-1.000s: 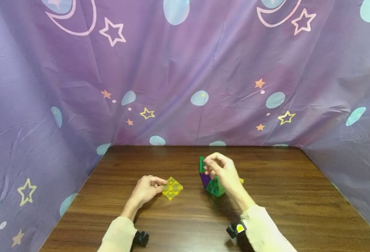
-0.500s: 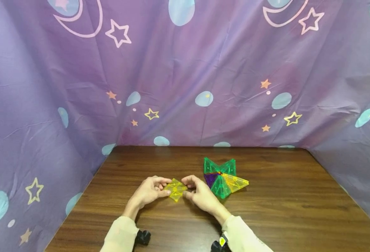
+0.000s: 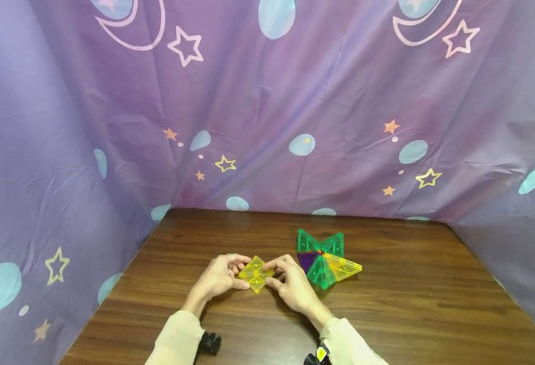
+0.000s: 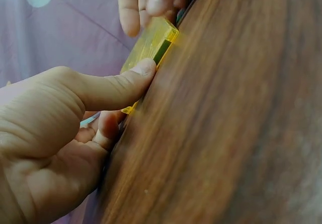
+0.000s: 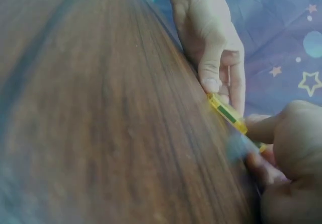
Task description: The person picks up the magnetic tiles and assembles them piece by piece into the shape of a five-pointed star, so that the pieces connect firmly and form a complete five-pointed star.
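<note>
A see-through yellow magnetic tile (image 3: 256, 276) lies low over the table, one corner toward me. My left hand (image 3: 219, 278) pinches its left corner, thumb on the near edge and fingers behind. At the opposite corner, my right hand (image 3: 293, 285) grips with thumb and forefinger, the forefinger overlapping the tile's top. The left wrist view shows the left thumb pressed along the tile (image 4: 151, 42) beside a dark strip in its edge. In the right wrist view the tile's edge (image 5: 226, 114) runs between both hands; the right fingertips are partly hidden behind the hand.
Right of my hands stands a star-like build of green, purple and yellow magnetic tiles (image 3: 322, 276), its yellow point (image 3: 346, 267) reaching right. The brown wooden table (image 3: 413, 304) is bordered by a purple patterned cloth (image 3: 295, 177) at the back and sides.
My right hand has come from the coloured build, leftward and down, to the yellow tile's right corner. My left hand, first touching the tile, now pinches it with the thumb at its near edge.
</note>
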`<state>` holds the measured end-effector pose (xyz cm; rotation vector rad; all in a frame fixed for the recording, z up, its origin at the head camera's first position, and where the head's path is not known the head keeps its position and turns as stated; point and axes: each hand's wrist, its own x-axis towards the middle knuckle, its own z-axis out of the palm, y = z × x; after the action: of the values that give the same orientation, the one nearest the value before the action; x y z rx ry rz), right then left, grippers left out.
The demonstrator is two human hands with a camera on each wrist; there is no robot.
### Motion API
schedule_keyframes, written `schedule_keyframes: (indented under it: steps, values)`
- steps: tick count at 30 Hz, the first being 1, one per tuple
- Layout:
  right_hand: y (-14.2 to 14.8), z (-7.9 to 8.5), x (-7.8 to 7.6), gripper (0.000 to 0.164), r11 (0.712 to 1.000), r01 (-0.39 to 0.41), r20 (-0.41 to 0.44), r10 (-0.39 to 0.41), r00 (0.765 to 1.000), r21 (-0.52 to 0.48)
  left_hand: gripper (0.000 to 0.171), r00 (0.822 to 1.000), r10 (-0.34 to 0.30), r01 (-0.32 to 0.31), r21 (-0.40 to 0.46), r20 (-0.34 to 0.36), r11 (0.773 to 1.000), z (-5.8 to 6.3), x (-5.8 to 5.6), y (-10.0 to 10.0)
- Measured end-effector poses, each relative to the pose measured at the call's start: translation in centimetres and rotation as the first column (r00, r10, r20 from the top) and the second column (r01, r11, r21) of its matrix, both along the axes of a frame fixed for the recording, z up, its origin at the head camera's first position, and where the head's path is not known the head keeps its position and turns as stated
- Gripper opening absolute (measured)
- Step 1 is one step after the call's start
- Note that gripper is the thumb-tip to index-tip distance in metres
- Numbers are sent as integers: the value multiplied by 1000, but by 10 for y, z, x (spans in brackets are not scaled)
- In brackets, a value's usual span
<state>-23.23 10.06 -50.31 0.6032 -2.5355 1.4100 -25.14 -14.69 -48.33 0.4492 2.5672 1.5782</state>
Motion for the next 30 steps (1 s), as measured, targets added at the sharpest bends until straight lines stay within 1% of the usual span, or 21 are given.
schedule_keyframes:
  steps: [2,4,6,8,11,14,17,18,21,23,24,26,28,30]
  values:
    - [1,-2,0,21,997,19,36,-16,999,-73,65,1000,-7,7,3,4,1000,0,1,0]
    - [2,-3,-1,17,992,62,46,-57,997,-111,64,1000,-23,23,13,1,1000,0,1,0]
    - [3,-3,-1,17,981,102,45,-96,994,-162,62,999,-48,48,49,3,998,0,1,-1]
    - [3,-3,-1,18,965,120,41,-114,993,-231,58,998,-66,64,94,11,993,-1,0,-1]
    - [3,-2,-1,20,933,132,67,-116,991,-335,49,996,-85,81,165,20,983,-1,0,0]
    - [3,-2,-2,20,910,152,99,-123,987,-386,38,997,-79,72,203,25,976,-2,0,0]
    - [2,-1,-2,19,903,171,130,-129,983,-395,32,996,-77,61,270,49,961,-2,0,0]
    - [2,-1,-2,19,904,169,136,-125,983,-393,31,995,-72,48,301,69,952,-2,0,0]
    - [1,0,0,18,919,156,153,-106,983,-363,32,989,-68,11,400,128,916,-3,0,-1]
    - [0,0,1,18,933,147,152,-101,983,-329,32,986,-56,-18,440,155,898,-4,0,-2]
    - [-1,1,1,19,939,141,142,-101,985,-313,32,985,-54,-27,456,163,890,-5,0,-2]
    - [-2,2,2,22,952,142,119,-114,986,-270,33,985,-48,-34,465,163,885,-6,-1,-3]
    - [-3,5,2,26,963,143,76,-129,989,-227,33,986,-42,-39,472,159,881,-7,-2,-3]
    - [-4,11,4,30,972,144,23,-142,990,-183,33,986,-30,-51,477,163,877,-8,-2,-3]
